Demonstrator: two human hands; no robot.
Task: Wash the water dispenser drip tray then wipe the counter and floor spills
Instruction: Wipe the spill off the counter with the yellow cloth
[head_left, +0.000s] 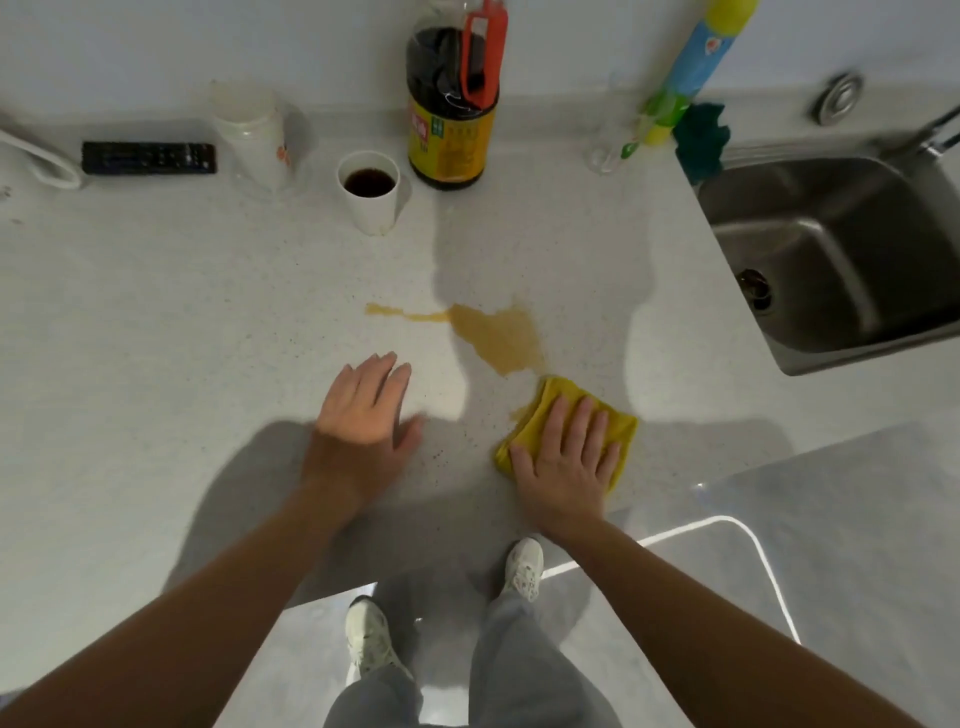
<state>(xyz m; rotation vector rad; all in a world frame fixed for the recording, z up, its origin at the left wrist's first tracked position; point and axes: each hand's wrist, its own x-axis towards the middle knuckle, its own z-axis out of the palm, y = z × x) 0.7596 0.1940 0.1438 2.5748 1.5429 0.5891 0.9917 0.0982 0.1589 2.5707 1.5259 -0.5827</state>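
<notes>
A brownish-yellow spill (493, 335) spreads across the middle of the white speckled counter (182, 312), with a thin streak running left. My right hand (566, 457) presses flat on a folded yellow cloth (618, 431) just below the spill's lower right edge. My left hand (363, 410) rests flat on the counter with fingers apart, left of the spill, holding nothing. The drip tray is not in view.
A white cup of dark liquid (370, 191) and a large dark sauce bottle (452, 104) stand at the back. A white jar (252, 130), a black remote (149, 158), a green cloth (701, 136) and a steel sink (841, 249) at right. Grey floor (857, 519) below.
</notes>
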